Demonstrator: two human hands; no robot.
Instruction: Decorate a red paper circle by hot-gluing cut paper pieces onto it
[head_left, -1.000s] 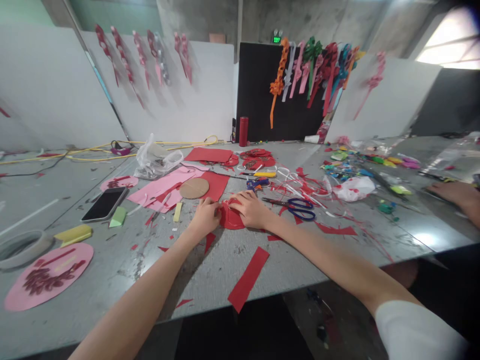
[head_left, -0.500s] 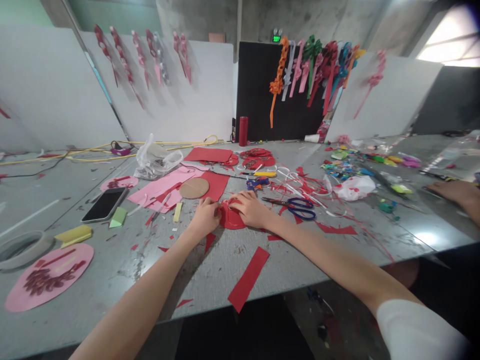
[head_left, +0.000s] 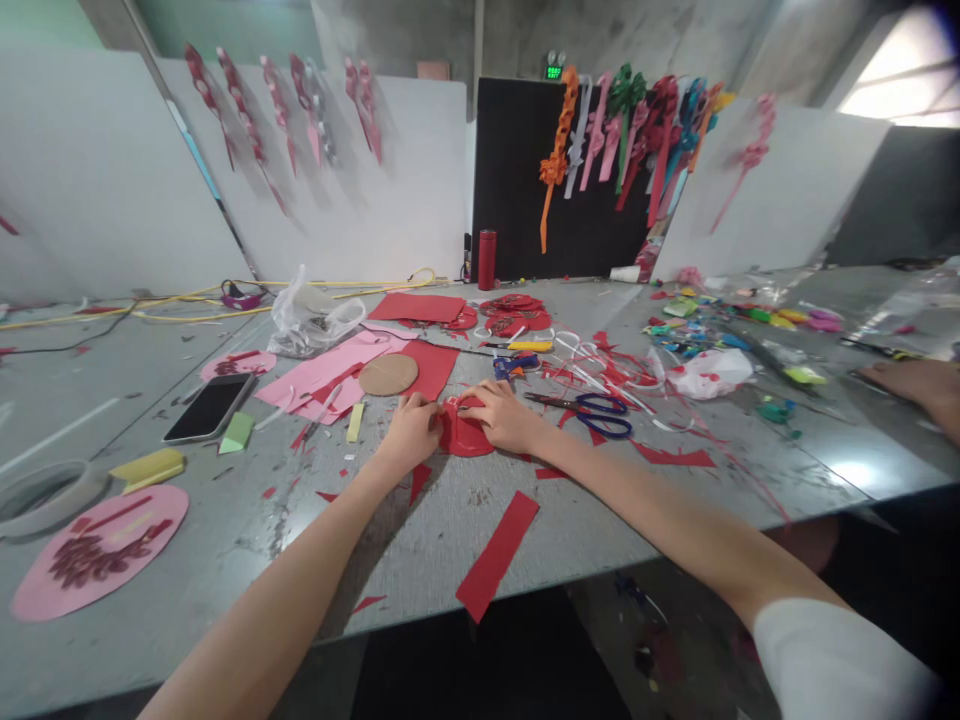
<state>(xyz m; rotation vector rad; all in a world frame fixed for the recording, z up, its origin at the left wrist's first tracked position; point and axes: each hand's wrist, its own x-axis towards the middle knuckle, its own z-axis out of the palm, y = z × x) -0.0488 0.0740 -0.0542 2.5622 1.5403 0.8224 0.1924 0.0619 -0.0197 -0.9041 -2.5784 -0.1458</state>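
A small rounded red paper piece (head_left: 466, 440) lies flat on the grey table between my hands, with a raised or cut outline on its face. My left hand (head_left: 412, 430) is closed, its curled fingertips at the piece's left edge. My right hand (head_left: 501, 412) reaches over the upper right side, fingers bent and pressed together on the paper. The fingers cover part of the piece. Just right of my right hand lie blue-handled scissors (head_left: 600, 414). A round tan cardboard disc (head_left: 388, 374) rests beyond my left hand.
Nearer me is a red paper strip (head_left: 498, 556). To the left are a phone (head_left: 210, 408), a pink oval (head_left: 105, 550) and a tape roll (head_left: 45, 495). Behind stand a red bottle (head_left: 487, 260) and red sheets (head_left: 417, 307). Another person's hand (head_left: 911, 385) rests far right.
Almost nothing differs. Both hands stay on the red paper piece, and the view has shifted very slightly.
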